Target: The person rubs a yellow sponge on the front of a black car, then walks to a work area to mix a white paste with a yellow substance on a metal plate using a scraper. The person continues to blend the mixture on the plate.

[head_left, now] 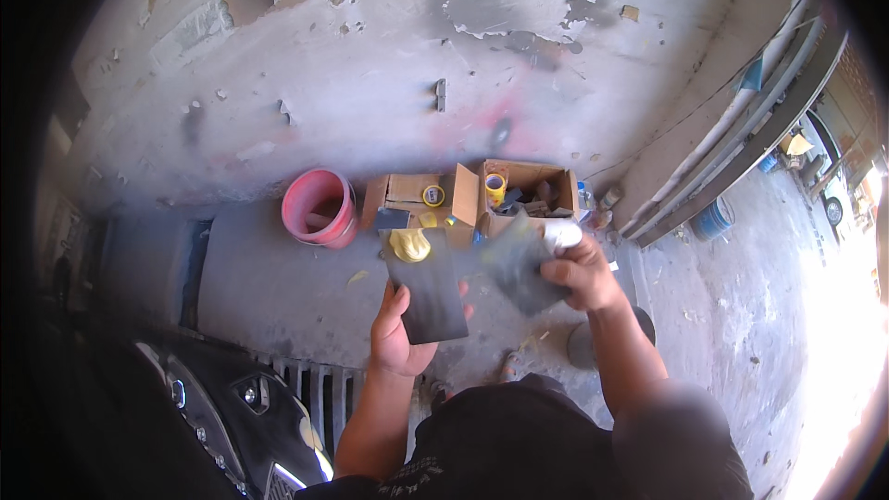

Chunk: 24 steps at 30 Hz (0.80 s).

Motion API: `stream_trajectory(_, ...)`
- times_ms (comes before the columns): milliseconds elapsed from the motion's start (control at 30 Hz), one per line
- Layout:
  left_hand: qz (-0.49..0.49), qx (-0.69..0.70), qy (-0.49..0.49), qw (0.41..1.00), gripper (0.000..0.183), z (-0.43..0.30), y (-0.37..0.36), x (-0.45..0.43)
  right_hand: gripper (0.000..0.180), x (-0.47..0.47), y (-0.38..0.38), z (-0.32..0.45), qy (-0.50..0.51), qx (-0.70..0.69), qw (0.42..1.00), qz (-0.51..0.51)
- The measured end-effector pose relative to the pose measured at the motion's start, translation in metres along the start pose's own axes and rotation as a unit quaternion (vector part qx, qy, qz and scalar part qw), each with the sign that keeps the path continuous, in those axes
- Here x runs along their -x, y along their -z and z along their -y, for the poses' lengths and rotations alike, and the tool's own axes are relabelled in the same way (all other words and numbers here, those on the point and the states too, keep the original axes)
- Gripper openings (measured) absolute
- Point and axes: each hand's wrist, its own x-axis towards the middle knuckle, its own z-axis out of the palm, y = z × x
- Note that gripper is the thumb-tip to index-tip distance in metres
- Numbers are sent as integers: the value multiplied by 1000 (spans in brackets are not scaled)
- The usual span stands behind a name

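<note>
My left hand [401, 335] grips a flat dark rectangular board [435, 302] from below, thumb along its left edge and fingertips showing at its right. A soft dollop of pale yellow putty [410, 246] sits on the board's far end. To the right, my right hand [585, 276] pinches a dark flat plate or spreader [526, 271], blurred, with yellowish smears near its far edge. A small white object [562, 235] shows at the same hand's fingers; blur hides what it is. The two flat pieces are apart.
Against the peeling wall [361, 83] stand a pink bucket [316, 212] and two open cardboard boxes [465, 198], one with a yellow tape roll [495, 191]. A black car front [257, 423] with pale patches is at lower left, beside a floor grate [316, 385]. A blue bucket [713, 219] stands right.
</note>
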Motion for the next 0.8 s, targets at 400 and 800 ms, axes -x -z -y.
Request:
stream_trajectory(400,-21,-54,-4,998,48,14,-1,-4,40,-8,19,-34,-51,-82,995,-1)
stream_trajectory(800,-31,-156,-77,984,74,20,-16,-1,46,11,-18,-30,-99,-4,995,-6)
